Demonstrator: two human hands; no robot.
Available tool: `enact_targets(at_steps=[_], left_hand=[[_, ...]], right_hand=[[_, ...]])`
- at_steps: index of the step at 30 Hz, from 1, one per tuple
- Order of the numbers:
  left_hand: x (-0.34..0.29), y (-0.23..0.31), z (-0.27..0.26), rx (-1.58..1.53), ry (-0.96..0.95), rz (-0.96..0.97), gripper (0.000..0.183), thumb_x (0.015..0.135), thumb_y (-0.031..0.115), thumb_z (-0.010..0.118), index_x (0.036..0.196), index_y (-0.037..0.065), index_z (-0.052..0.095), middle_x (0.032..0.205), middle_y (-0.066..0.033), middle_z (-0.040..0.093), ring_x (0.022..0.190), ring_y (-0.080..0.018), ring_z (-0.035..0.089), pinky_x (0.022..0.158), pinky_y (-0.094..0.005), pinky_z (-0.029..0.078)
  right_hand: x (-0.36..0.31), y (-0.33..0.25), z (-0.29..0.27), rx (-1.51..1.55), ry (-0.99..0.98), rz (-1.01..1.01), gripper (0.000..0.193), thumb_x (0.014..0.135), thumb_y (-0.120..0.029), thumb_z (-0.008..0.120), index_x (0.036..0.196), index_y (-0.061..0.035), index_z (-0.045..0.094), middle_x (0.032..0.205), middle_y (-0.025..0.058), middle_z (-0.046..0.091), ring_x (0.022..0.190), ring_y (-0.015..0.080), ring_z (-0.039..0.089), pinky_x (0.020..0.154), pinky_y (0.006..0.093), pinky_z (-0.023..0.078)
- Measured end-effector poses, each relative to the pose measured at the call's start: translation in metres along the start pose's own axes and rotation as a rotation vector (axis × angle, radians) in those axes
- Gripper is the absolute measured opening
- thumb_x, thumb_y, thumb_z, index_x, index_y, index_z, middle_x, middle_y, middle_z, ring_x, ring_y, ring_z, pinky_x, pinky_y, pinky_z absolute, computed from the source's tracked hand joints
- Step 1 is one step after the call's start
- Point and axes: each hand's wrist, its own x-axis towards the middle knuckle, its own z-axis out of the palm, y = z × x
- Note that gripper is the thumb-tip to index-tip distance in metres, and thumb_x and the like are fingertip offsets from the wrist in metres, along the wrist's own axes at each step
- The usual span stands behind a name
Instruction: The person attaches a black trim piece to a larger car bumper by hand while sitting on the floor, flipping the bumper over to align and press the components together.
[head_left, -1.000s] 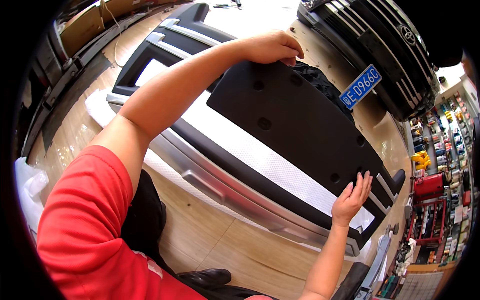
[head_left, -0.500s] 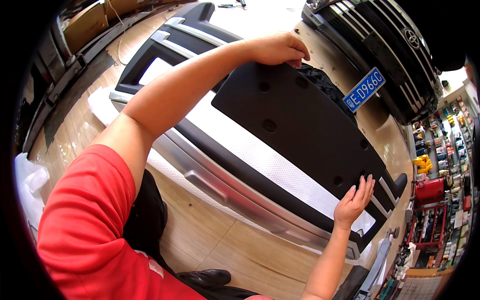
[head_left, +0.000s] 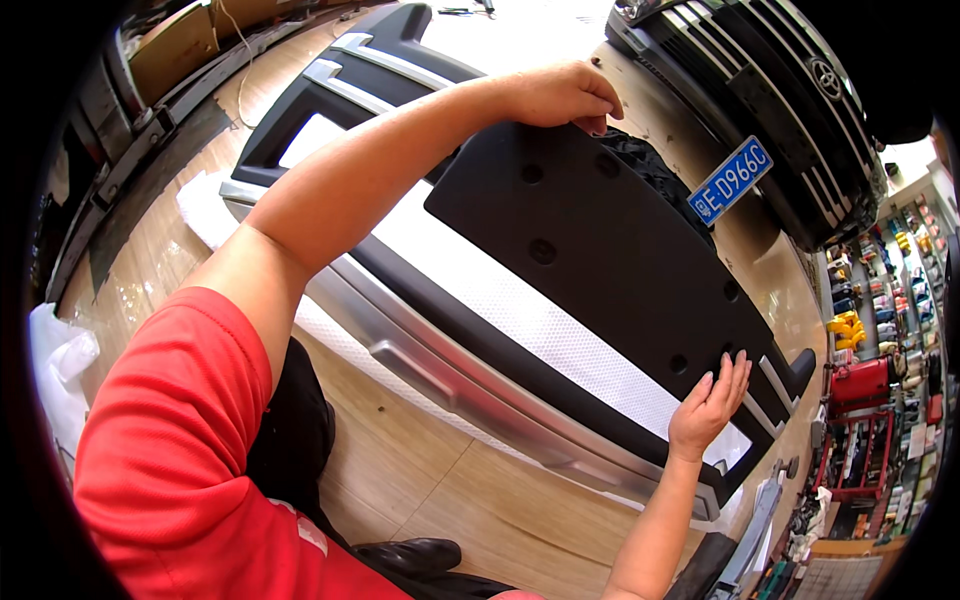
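Note:
A flat black panel (head_left: 620, 260) with several round recesses lies over a black-and-silver car bumper (head_left: 400, 350). My left arm reaches across to the panel's far left end. There my left hand (head_left: 565, 97) has its fingers curled down over the edge; the fingertips are partly hidden. At the panel's right end, my right hand (head_left: 712, 408) rests against it with its fingers stretched out, palm turned toward the panel. White bubble wrap (head_left: 530, 315) shows through the bumper's opening and under its near edge.
A car front with a dark grille (head_left: 740, 90) and a blue number plate (head_left: 733, 180) stands at the far right. Shelves of small goods and a red toolbox (head_left: 860, 382) line the right side. My black shoe (head_left: 410, 555) is on the wood-look floor (head_left: 470, 510).

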Motion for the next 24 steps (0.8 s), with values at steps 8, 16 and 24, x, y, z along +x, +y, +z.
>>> enact_targets(at_steps=[8,16,24], left_hand=[[-0.0026,0.0002,-0.0014,0.043,0.003,0.009,0.031,0.103,0.018,0.053,0.122,-0.002,0.067,0.102,-0.01,0.072,0.097,-0.0154,0.069,0.095,-0.0288,0.055],[-0.003,0.0033,-0.0011,0.053,-0.009,0.01,0.031,0.103,0.019,0.053,0.121,-0.001,0.068,0.101,-0.0092,0.072,0.095,-0.0142,0.068,0.093,-0.0282,0.055],[-0.0016,-0.0021,-0.0019,0.053,-0.004,0.018,0.03,0.103,0.02,0.053,0.12,-0.001,0.068,0.099,-0.0074,0.071,0.094,-0.0125,0.067,0.092,-0.0276,0.054]], right_hand=[[-0.0001,-0.0003,0.0027,0.007,0.002,0.01,0.037,0.099,-0.011,0.05,0.132,0.0048,0.057,0.147,0.0248,0.05,0.139,0.0445,0.043,0.118,0.0539,0.028],[-0.0008,0.0003,0.0023,-0.001,0.004,0.007,0.037,0.099,-0.011,0.051,0.132,0.0047,0.057,0.146,0.0252,0.05,0.139,0.0451,0.043,0.118,0.0543,0.028],[0.001,-0.0014,0.0012,0.015,0.005,0.006,0.037,0.098,-0.01,0.052,0.132,0.0047,0.057,0.146,0.0255,0.05,0.139,0.0456,0.043,0.118,0.0541,0.028]])
